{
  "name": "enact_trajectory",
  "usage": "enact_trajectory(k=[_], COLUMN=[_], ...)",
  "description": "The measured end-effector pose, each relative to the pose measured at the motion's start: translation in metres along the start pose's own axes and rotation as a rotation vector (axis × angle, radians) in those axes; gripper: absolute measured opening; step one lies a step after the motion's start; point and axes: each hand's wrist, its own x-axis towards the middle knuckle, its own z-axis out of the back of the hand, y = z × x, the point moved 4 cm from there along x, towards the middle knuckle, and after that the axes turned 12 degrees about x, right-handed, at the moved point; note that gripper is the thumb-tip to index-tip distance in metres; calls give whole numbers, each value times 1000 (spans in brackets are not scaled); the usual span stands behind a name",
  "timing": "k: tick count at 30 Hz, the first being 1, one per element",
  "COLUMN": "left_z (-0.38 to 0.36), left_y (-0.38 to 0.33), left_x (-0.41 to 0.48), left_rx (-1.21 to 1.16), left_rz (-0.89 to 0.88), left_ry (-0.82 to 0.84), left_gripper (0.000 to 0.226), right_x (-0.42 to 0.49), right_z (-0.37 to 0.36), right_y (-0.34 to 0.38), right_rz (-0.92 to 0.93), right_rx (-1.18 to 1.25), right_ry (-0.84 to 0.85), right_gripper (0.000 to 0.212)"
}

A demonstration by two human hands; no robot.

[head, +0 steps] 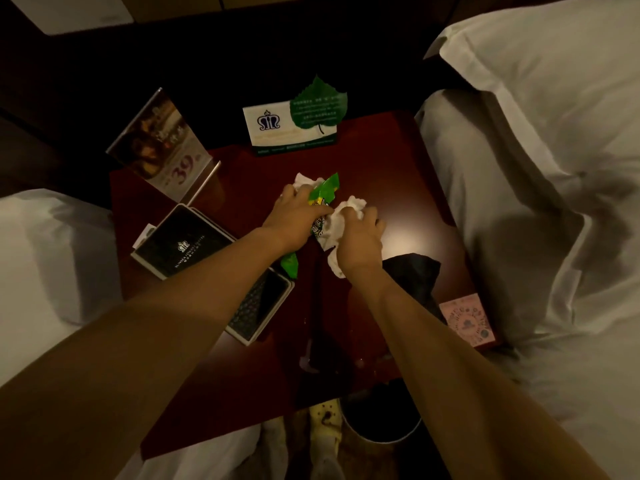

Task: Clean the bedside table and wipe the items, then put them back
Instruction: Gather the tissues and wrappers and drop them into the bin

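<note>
Head view, from the near edge outward: a dark bin [381,424] stands on the floor just under the near edge of the bench [398,181], which sits between the left bed [41,254] and the right bed [519,209]. On the near right corner lies a pink card [465,320]. Just beyond it is a black cloth [414,271], perhaps a bag, partly under the right forearm. At near left a keypad [256,308] lies under the left forearm, with a black folder [180,245] beside it, farther left. Both hands meet in the middle of the bench. The left grip [294,218] has its fingers curled down over a green wrapper [327,188], whose ends stick out near and far of the hand. The right grip [360,242] is clamped on a crumpled white tissue [348,207] that touches the wrapper. More white shows past the left grip, and I cannot tell whether it is the same piece. Farther back a clear stand [162,143] marked "39" leans at far left, and a tent card [277,128] with a green leaf stands at the far edge. The step in hand looks like dealing with the wrapper, either wiping it with the tissue or bunching both up as litter; the frame does not settle which. If it is litter, the next move calls for lifting both clear and bringing them near to the bin without dragging across the keypad. The folder, keypad, stand and cards would then need shifting so the bench top can be wiped, so the task seems early.
</note>
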Motion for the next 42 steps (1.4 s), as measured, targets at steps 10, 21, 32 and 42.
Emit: enact_trajectory(k=[10,21,32,42], left_z=[13,50,37,-29], left_y=[0,-32,-111,-220], left_x=[-21,-57,-105,-180], left_rx=[-121,-202,-321,-358], left_rz=[15,-5,123,225], left_ry=[-47,-78,-75,-11], left_gripper=[46,40,38,36], right_x=[-22,-67,-122,-211], right_z=[9,49,60,58], right_y=[2,11,-39,-146], right_rz=[88,101,67,160], right_rx=[107,160,236,209], right_ry=[-57,-156,-201,-35], right_gripper=[52,45,41,40])
